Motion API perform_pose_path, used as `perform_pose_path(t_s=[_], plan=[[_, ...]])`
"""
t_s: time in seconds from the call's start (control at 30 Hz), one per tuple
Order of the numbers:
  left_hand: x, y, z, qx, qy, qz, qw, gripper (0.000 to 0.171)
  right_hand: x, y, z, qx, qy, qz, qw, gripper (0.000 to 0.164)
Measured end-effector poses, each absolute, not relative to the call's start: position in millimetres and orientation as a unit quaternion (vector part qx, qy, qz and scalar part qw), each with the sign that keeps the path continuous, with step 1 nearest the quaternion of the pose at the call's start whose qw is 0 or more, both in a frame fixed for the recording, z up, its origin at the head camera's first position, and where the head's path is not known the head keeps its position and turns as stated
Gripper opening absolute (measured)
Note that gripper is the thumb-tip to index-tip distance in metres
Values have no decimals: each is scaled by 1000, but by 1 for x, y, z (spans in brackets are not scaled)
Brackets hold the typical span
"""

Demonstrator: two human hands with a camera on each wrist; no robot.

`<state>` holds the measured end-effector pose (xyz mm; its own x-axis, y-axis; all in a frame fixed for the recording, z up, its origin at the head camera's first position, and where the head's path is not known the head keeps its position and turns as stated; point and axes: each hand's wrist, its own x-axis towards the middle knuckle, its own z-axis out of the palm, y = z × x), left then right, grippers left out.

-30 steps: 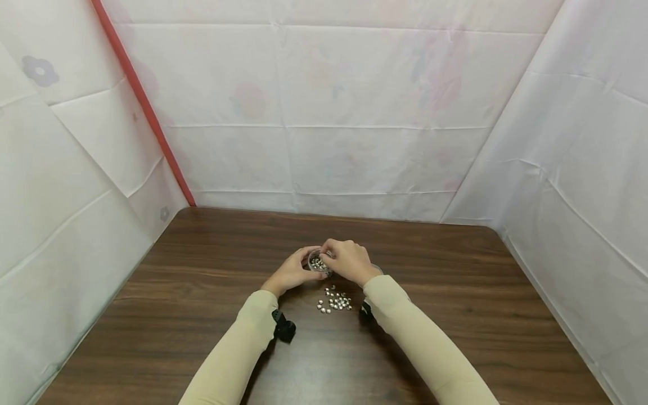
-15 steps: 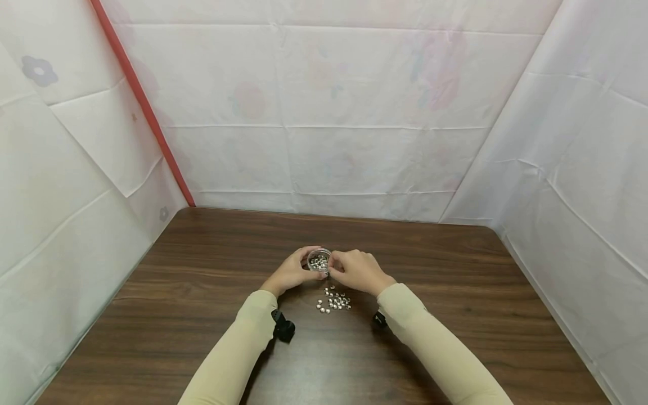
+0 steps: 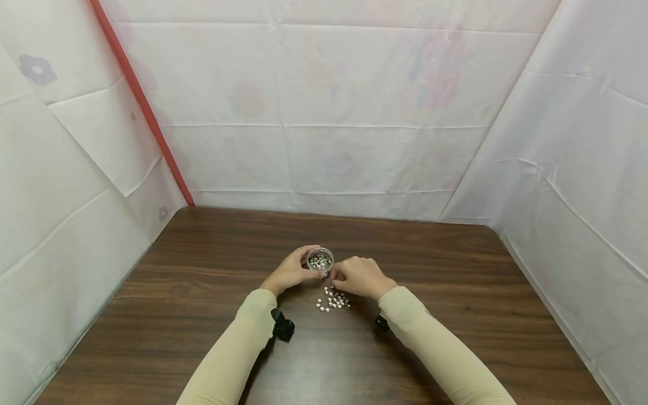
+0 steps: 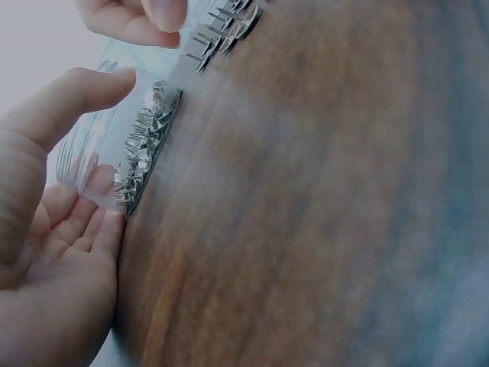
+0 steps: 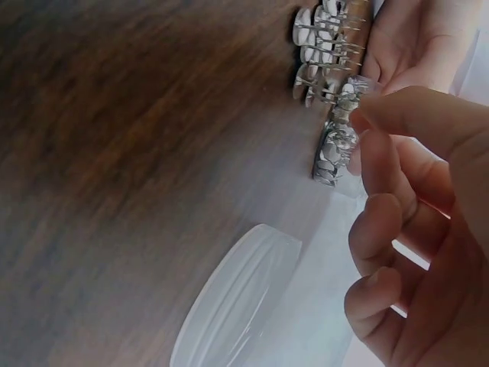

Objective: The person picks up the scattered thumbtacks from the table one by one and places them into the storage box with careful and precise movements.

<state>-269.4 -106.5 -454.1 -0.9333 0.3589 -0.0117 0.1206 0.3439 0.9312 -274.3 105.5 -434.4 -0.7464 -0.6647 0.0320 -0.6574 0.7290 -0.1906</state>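
A clear round jar [image 3: 321, 249] with a layer of silver thumbtacks [image 3: 320, 261] inside stands on the table. My left hand [image 3: 289, 274] grips its side; the left wrist view shows the thumb over the jar wall [image 4: 88, 138] and the fingers beneath. My right hand [image 3: 360, 275] is low beside the jar, thumb and index fingertips close together at the edge of a loose pile of thumbtacks [image 3: 338, 302]. Whether a tack is between those fingertips I cannot tell. In the right wrist view, loose tacks [image 5: 325, 46] lie with points up.
A clear plastic lid [image 5: 229, 306] lies on the table in the right wrist view; my right hand hides it in the head view. Brown wood-grain table [image 3: 228, 242] extends all around, with white sheeting [image 3: 324, 157] behind and on both sides.
My right hand has come away from over the jar's mouth, first to the right, then down toward the loose thumbtacks. My left hand and the jar have stayed in place.
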Motion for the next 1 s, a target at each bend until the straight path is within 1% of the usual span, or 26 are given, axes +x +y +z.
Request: perform_pose_path(t_s=[0.17, 0.3, 0.57, 0.67, 0.9, 1.0], plan=[[-267, -106, -451, 147, 815, 551, 101, 74, -275, 105, -437, -356, 930, -85, 31, 4], [-268, -106, -450, 141, 815, 551, 110, 76, -276, 105, -440, -357, 930, -74, 36, 5], [-282, -107, -477, 126, 818, 553, 95, 77, -275, 104, -441, -364, 928, -69, 45, 6], [-284, -107, -481, 125, 820, 551, 93, 78, -275, 103, -439, -363, 929, -65, 42, 7], [-265, -106, -448, 137, 811, 556, 119, 75, -275, 101, -438, -361, 930, -60, 34, 7], [-263, -106, -444, 144, 812, 552, 120, 74, -275, 102, -437, -358, 931, -60, 34, 7]])
